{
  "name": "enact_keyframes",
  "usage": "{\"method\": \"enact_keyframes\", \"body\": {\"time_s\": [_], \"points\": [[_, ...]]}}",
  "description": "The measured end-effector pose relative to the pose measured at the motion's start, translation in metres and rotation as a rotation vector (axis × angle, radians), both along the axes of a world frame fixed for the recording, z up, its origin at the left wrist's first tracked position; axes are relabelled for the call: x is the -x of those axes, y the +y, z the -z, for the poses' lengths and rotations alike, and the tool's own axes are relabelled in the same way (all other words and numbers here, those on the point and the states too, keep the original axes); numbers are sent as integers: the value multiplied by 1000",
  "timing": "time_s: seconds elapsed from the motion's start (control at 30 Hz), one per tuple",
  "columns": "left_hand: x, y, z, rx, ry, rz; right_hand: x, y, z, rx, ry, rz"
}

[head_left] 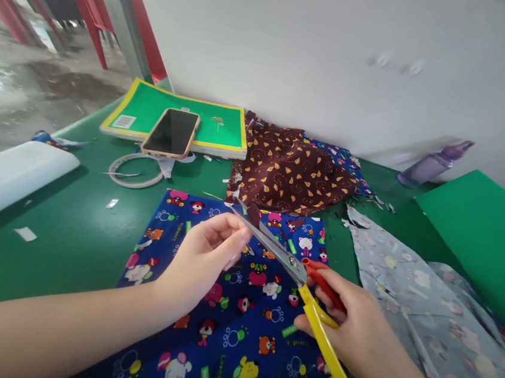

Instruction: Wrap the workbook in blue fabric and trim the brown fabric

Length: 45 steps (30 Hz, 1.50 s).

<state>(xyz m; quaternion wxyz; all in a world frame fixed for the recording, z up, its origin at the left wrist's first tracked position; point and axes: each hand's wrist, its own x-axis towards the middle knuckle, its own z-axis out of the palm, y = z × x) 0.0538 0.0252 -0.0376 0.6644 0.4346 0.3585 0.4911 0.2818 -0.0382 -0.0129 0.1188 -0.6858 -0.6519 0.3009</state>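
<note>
My right hand (pixel 350 325) grips a pair of scissors (pixel 292 262) with one yellow and one red handle. Their blades stand apart and point up and to the left. Thumb and fingers pinched together, my left hand (pixel 214 245) is at the blade tips; what it pinches is too small to make out. A small dark brown scrap (pixel 254 214) shows between the blades. Beneath both hands lies a blue cloth (pixel 232 337) printed with cartoon animals. Just beyond the blades is a brown cloth (pixel 290 169) with a yellow leaf pattern.
On the green table (pixel 59 265) sit a green book (pixel 223 120), a phone (pixel 172 132) partly on it and a tape ring (pixel 134 170). A white object (pixel 14 179) is at left. Grey-backed cloth (pixel 421 297), a green board (pixel 487 231) and a purple bottle (pixel 433 166) are right.
</note>
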Motion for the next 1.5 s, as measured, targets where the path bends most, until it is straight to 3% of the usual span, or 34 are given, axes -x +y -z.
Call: {"method": "enact_keyframes", "body": {"time_s": [0.37, 0.83, 1.17, 1.37, 1.5], "points": [[0, 0, -1, 3, -13, -4, -1, -1, 0, -5, -22, -1], [0, 0, -4, 0, -21, -6, -1, 2, -2, -118, -112, -52], [0, 1, -4, 13, -23, -9, 5, 3, -11, -72, -159, -61], [0, 1, -4, 14, -17, -7, 3, 5, -11, -146, -234, -121], [0, 1, -3, 19, -14, -18, 4, 5, -10, -174, -229, -84]]}}
